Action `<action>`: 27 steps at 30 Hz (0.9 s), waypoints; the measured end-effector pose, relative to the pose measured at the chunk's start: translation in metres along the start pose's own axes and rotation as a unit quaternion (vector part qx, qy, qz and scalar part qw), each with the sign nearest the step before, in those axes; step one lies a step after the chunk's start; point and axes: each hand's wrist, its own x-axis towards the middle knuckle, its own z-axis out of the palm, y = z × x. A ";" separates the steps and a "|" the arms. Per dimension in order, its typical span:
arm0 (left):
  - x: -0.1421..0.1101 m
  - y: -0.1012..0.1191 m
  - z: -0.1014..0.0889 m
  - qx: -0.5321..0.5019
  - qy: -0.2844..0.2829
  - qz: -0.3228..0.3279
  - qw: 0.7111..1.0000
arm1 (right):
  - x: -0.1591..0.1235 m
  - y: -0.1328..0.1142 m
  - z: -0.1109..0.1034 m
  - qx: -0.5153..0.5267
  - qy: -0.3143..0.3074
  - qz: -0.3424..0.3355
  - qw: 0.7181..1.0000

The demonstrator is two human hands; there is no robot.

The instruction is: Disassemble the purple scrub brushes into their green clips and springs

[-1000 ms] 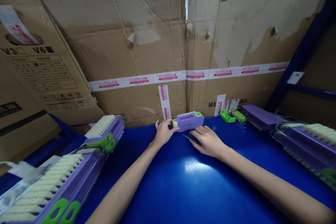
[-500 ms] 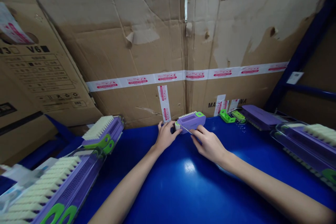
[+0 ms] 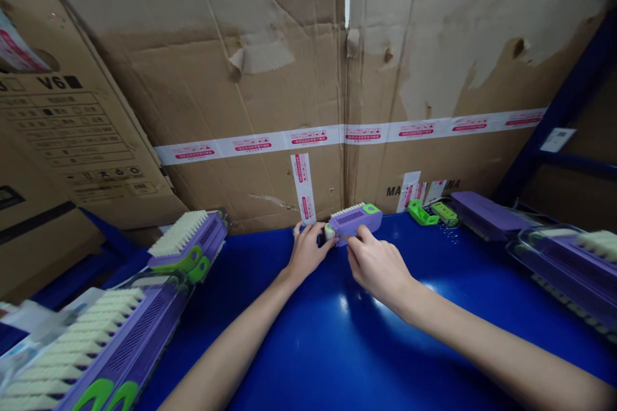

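Note:
A purple brush (image 3: 357,221) with pale bristles, side slots and a green end piece lies tilted at the back of the blue table, before the cardboard. Closed round its near left end, by a pale green-edged tip, is my left hand (image 3: 308,248). My right hand (image 3: 383,270) is closed at the brush's front side, fingertips close to that left end. It grips a thin metal tool, now mostly hidden by the fingers; its exact kind cannot be made out.
Several similar purple brushes (image 3: 116,334) in clear packaging lie along the left, more (image 3: 573,270) at the right. Small green plastic parts (image 3: 424,213) and a purple piece (image 3: 486,215) sit at the back right. Cardboard (image 3: 250,103) walls the back; a blue frame post (image 3: 554,103) rises right.
My right hand has turned and closed in on the brush, so the thin tool seen before is now mostly covered. My left hand keeps its hold. The view has shifted slightly.

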 end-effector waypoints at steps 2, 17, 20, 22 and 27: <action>0.000 0.000 0.000 0.001 -0.004 0.001 1.000 | 0.002 -0.004 -0.003 -0.010 -0.015 0.000 1.000; 0.000 -0.003 0.003 -0.001 -0.022 0.018 1.000 | -0.008 -0.009 0.023 0.013 -0.070 0.000 0.997; 0.000 -0.003 0.003 0.003 -0.024 0.031 0.999 | -0.011 -0.008 0.031 0.013 -0.077 -0.006 0.997; 0.000 -0.004 0.003 0.006 -0.025 0.042 0.999 | -0.012 -0.006 0.034 0.016 -0.079 -0.008 0.997; -0.001 -0.004 0.002 0.002 -0.031 0.047 0.998 | -0.012 -0.001 0.042 0.033 -0.080 -0.004 0.996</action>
